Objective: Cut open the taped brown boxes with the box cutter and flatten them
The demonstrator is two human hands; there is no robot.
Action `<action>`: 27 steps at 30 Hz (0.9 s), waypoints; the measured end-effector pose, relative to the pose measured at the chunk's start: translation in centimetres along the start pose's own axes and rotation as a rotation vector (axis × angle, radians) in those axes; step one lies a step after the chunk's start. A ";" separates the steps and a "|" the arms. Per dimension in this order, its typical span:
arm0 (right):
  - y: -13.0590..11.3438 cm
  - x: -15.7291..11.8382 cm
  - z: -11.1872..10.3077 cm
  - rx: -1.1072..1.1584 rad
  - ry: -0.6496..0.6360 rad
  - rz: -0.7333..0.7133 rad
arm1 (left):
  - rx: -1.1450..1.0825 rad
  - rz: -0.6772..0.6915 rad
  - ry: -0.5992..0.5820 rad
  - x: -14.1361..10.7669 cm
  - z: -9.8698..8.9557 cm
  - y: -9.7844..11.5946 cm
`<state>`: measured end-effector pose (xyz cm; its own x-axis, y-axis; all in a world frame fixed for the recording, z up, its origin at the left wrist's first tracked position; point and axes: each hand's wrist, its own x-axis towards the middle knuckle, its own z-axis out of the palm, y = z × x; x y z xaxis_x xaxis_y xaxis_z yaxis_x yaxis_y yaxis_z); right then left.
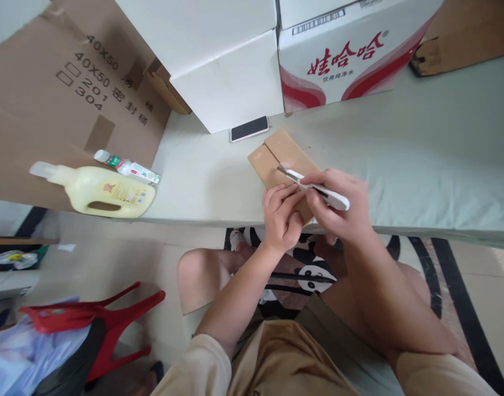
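A flat piece of brown cardboard [291,148] lies at a slant near the front edge of the cloth-covered table, with a straight slit or seam across its left part. My right hand [338,201] is closed around a white box cutter [332,197], whose metal blade points up-left and reaches the cardboard near that line. Pressed on the cardboard's near-left part, my left hand [283,214] has its fingers apart, close beside the blade. The lower part of the cardboard is partly hidden by both hands.
Behind the cardboard lies a phone [250,129], before white boxes [231,82] and a red-and-white printed carton [338,66]. At left are a yellow jug [111,192], a small bottle [130,168] and a large brown carton [70,110]. A red stool [115,324] stands on the floor.
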<state>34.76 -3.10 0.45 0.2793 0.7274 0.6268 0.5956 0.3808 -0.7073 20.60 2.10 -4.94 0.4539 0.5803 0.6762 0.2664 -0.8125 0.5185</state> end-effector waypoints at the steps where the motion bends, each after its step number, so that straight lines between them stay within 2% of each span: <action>1: 0.1 0.0 0.1 -0.019 -0.010 -0.017 | -0.013 -0.003 0.002 0.0 0.0 0.0; 9: -0.1 -0.3 0.7 -0.163 -0.062 -0.063 | 0.030 -0.028 -0.053 -0.1 -0.4 0.1; 16: 0.2 -0.4 1.9 -0.290 0.009 -0.066 | -0.015 0.000 0.121 -1.1 0.6 0.1; 23: 0.5 -0.5 1.6 -0.040 0.132 -0.069 | 0.028 0.023 0.130 -1.3 0.6 -0.2; 27: 0.3 -0.5 1.6 -0.043 0.112 -0.027 | 0.018 0.014 0.133 -1.3 0.6 -0.2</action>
<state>33.61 -2.48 -0.57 0.3437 0.6476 0.6801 0.6350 0.3733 -0.6764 20.48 1.48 -6.24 0.3413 0.5701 0.7473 0.2762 -0.8208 0.5000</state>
